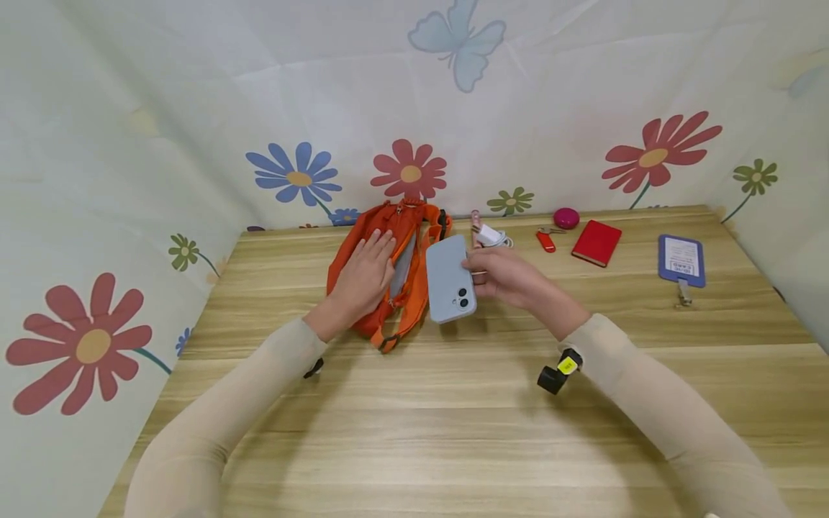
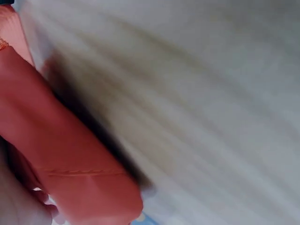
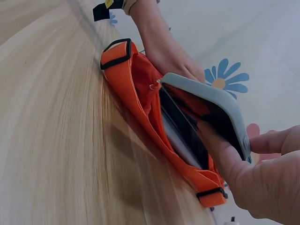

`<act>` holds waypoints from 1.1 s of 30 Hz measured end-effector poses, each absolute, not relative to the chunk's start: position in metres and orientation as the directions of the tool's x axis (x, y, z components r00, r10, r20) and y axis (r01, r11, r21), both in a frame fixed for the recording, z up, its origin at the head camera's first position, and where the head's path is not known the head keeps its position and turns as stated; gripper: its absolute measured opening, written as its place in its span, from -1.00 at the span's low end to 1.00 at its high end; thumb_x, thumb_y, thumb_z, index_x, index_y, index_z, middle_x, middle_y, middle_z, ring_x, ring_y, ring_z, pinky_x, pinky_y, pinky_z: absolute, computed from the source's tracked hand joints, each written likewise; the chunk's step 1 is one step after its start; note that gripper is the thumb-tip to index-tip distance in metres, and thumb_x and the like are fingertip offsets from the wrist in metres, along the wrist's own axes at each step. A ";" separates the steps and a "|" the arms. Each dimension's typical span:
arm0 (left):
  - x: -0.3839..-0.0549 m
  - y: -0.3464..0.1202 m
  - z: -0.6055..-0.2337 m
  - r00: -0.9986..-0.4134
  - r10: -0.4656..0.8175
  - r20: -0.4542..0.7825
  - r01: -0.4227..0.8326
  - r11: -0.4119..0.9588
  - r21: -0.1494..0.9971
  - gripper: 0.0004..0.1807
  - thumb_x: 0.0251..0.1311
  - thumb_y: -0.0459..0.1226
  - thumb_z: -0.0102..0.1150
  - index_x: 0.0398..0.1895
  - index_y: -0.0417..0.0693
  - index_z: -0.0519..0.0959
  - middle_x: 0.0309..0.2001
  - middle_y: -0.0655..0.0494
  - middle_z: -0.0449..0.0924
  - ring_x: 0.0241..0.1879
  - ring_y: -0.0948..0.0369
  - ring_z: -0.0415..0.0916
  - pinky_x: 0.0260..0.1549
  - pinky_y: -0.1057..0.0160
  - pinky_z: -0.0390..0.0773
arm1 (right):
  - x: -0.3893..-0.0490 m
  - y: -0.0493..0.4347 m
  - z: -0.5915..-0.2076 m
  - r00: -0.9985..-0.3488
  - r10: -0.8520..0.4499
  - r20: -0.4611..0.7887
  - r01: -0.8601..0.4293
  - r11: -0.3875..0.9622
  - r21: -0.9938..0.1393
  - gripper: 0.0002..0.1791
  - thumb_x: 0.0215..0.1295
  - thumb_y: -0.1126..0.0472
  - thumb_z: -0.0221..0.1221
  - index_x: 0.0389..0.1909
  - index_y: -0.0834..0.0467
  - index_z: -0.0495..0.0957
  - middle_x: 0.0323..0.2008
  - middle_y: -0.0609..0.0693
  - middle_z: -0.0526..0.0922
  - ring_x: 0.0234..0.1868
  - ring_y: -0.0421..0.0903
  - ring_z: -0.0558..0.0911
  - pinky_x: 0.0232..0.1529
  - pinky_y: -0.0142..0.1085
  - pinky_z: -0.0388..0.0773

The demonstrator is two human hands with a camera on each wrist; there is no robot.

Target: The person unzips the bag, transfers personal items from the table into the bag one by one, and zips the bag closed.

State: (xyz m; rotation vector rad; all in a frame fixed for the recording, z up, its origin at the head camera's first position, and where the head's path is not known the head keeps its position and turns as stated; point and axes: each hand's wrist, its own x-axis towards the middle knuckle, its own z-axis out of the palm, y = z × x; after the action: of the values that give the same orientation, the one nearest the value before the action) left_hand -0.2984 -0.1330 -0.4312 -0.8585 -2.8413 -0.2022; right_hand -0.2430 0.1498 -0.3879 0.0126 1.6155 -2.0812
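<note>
An orange-red bag [image 1: 383,217] lies on the wooden table, its zipped opening parted and something grey showing inside. My left hand [image 1: 364,279] rests on the bag's left side with fingers straight. Over the bag's right edge, my right hand [image 1: 508,277] holds a light blue phone [image 1: 448,273] by its side, camera lenses facing up at the head view. From the right wrist view, the thumb and fingers pinch the phone [image 3: 213,93] above the bag's opening, beside the orange strap [image 3: 124,82]. The left wrist view shows mostly the bag's side [image 2: 70,140].
Behind the right hand lie a white charger with its cable [image 1: 492,236] and a pink strip-like thing [image 1: 476,219]. Farther right are a red key fob [image 1: 547,241], a magenta round case [image 1: 566,218], a red notebook [image 1: 596,243] and a blue badge holder [image 1: 681,260]. A flowered curtain [image 1: 550,108] backs the table.
</note>
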 end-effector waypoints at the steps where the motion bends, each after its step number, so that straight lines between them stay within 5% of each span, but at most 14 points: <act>1: -0.298 -0.132 -0.429 -0.822 0.537 0.192 0.554 0.831 0.047 -0.40 0.59 -0.15 -0.41 0.55 -0.26 0.20 0.58 -0.12 0.09 0.60 -0.05 -0.09 0.55 -0.03 -0.08 | -0.245 0.147 -0.389 -0.873 -0.380 -0.304 0.399 -0.199 -0.895 -0.46 0.57 0.39 -0.13 0.49 0.42 0.10 0.39 0.42 0.33 0.38 0.25 0.42 0.23 0.03 0.51; 7: -0.298 -0.130 -0.416 -0.830 0.534 0.161 0.537 0.843 -0.029 -0.39 0.59 -0.15 -0.38 0.57 -0.30 0.13 0.60 -0.16 0.02 0.61 -0.02 -0.19 0.56 0.04 -0.21 | -0.254 0.132 -0.393 -0.865 -0.407 -0.295 0.442 -0.338 -0.831 -0.41 0.57 0.42 -0.19 0.54 0.43 -0.03 0.47 0.43 0.19 0.48 0.27 0.26 0.39 0.06 0.31; 12: -0.297 -0.129 -0.409 -0.832 0.538 0.133 0.538 0.842 -0.044 -0.38 0.59 -0.15 -0.31 0.57 -0.30 0.12 0.60 -0.16 -0.01 0.62 -0.02 -0.22 0.56 0.03 -0.18 | -0.261 0.122 -0.395 -0.863 -0.413 -0.290 0.453 -0.381 -0.806 -0.24 0.56 0.44 -0.21 0.62 0.21 -0.35 0.49 0.45 0.12 0.51 0.27 0.20 0.43 0.06 0.26; 19: -0.298 -0.130 -0.401 -0.827 0.552 0.105 0.551 0.834 -0.041 -0.38 0.60 -0.15 -0.36 0.59 -0.28 0.09 0.61 -0.14 -0.03 0.62 -0.02 -0.23 0.56 0.03 -0.18 | -0.274 0.110 -0.397 -0.860 -0.397 -0.320 0.476 -0.398 -0.784 -0.43 0.58 0.43 -0.22 0.53 0.47 -0.04 0.50 0.41 0.15 0.52 0.21 0.21 0.46 -0.01 0.25; 33: -0.304 -0.136 -0.387 -0.722 0.689 -0.056 0.691 0.723 -0.015 -0.39 0.60 -0.18 -0.27 0.58 -0.29 0.08 0.61 -0.15 -0.03 0.62 -0.06 -0.25 0.55 -0.06 -0.18 | -0.297 0.094 -0.405 -0.861 -0.342 -0.376 0.499 -0.427 -0.754 -0.44 0.60 0.42 -0.24 0.55 0.40 0.00 0.51 0.35 0.18 0.52 0.12 0.23 0.47 -0.05 0.23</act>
State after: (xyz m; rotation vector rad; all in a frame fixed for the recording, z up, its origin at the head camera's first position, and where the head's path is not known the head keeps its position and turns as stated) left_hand -0.3044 -0.1363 -0.3869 -1.1859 -2.9594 0.0550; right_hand -0.2968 0.0936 -0.4047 0.2262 1.2880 -2.2885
